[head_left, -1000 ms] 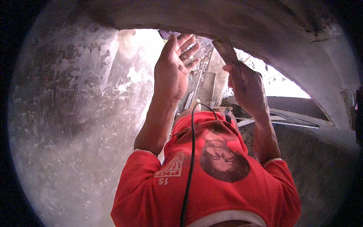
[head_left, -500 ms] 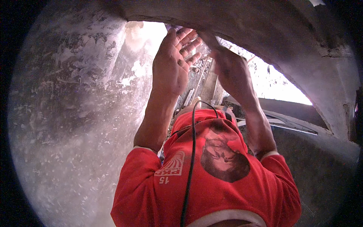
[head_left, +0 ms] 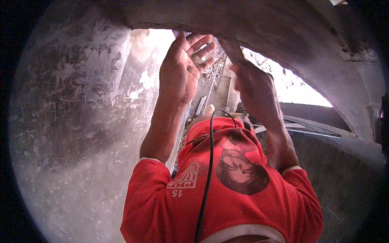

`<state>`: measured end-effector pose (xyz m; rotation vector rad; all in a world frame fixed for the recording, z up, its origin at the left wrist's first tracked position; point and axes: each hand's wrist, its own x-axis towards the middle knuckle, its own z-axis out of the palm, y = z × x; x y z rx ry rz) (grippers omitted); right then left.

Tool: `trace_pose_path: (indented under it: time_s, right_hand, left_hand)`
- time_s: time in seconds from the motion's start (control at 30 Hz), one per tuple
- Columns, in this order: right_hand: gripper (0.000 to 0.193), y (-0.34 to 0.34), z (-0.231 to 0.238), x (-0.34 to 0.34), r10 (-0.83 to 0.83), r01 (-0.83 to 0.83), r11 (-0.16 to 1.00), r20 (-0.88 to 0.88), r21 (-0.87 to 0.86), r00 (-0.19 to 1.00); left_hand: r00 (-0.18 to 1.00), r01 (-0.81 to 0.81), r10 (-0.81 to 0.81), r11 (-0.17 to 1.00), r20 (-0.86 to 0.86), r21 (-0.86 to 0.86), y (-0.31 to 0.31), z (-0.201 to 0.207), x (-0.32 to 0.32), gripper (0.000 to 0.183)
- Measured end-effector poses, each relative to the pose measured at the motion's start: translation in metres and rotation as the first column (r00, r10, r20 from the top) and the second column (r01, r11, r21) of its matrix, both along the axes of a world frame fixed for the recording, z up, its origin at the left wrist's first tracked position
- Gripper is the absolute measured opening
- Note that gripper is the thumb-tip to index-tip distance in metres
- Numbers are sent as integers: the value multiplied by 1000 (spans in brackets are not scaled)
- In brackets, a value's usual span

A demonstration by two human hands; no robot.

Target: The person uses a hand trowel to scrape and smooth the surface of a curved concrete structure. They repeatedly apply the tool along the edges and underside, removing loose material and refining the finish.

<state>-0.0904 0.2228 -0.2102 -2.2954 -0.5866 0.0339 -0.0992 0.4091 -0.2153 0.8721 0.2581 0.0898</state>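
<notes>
Raised to the lower edge of a rough plaster surface (head_left: 162, 16), my left hand (head_left: 180, 71) has its fingers spread and dirt on the palm. Its fingertips are close to that edge; whether they touch it is unclear. A small greyish-blue patch shows behind the thumb, too little of it to name. To its right, my right hand (head_left: 257, 85) is closed round a flat dark blade-like tool (head_left: 233, 50), tilted up toward the same edge. The tool's handle is hidden in the fist, and its far end meets the shadowed plaster.
A stained grey wall (head_left: 77, 101) rises close on my left. Bright openings show beyond the edge. Below lie wooden planks (head_left: 223, 91) and rubble, with a metal-looking frame (head_left: 312, 128) at the right. A black cable (head_left: 209, 162) hangs down over my red shirt.
My right hand and the tool have shifted slightly right and down. The left hand has moved a little left, its fingers still spread.
</notes>
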Motion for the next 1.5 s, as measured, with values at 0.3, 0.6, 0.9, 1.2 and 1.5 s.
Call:
trace_pose_path:
  time_s: [0.3, 0.6, 0.9, 1.2, 1.5]
  right_hand:
    - [19, 48, 4, 21, 159, -201, 964, 228, 172, 961]
    - [29, 51, 2, 21, 133, -141, 987, 95, 81, 987]
    - [25, 31, -10, 17, 40, -40, 999, 3, 29, 999]
    - [34, 29, -15, 6, -51, 52, 998, -71, 24, 996]
    - [30, 41, 2, -1, -44, 43, 999, -44, -6, 998]
  left_hand:
    - [1000, 8, -9, 997, 17, 76, 7, -3, 0, 61]
    - [996, 68, -68, 998, -52, 1, 26, -1, -1, 58]
    - [963, 266, -269, 960, -31, -85, 56, -1, 11, 64]
    - [952, 306, -305, 951, 25, -46, 76, -2, 15, 69]
    - [946, 323, -317, 941, 69, -100, 82, -6, 14, 67]
